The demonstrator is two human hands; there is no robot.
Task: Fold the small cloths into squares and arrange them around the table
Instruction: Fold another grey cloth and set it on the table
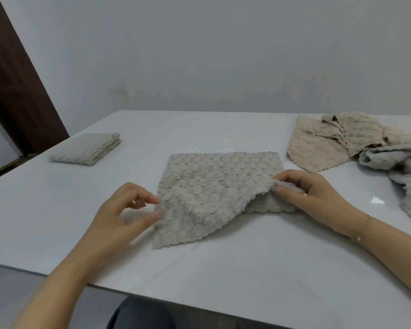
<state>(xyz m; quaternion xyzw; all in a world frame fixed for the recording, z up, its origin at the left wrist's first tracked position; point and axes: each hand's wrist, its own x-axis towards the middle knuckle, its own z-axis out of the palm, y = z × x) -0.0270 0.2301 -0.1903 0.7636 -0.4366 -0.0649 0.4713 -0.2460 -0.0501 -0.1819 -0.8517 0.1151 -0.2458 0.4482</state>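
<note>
A grey, bumpy small cloth (211,186) lies spread in the middle of the white table (235,262). Its near edge is lifted off the surface. My left hand (126,214) pinches the cloth's left edge between thumb and fingers. My right hand (304,191) grips the cloth's right edge, with the fabric bunched under the fingers. A folded cream cloth (87,148) rests as a thick square at the table's far left. A loose heap of unfolded beige and grey cloths (356,148) lies at the far right.
A pale wall stands close behind the table. A dark brown door frame (17,86) runs down the left side. The table's near edge crosses the lower part of the view, with my dark trousers (138,314) below it.
</note>
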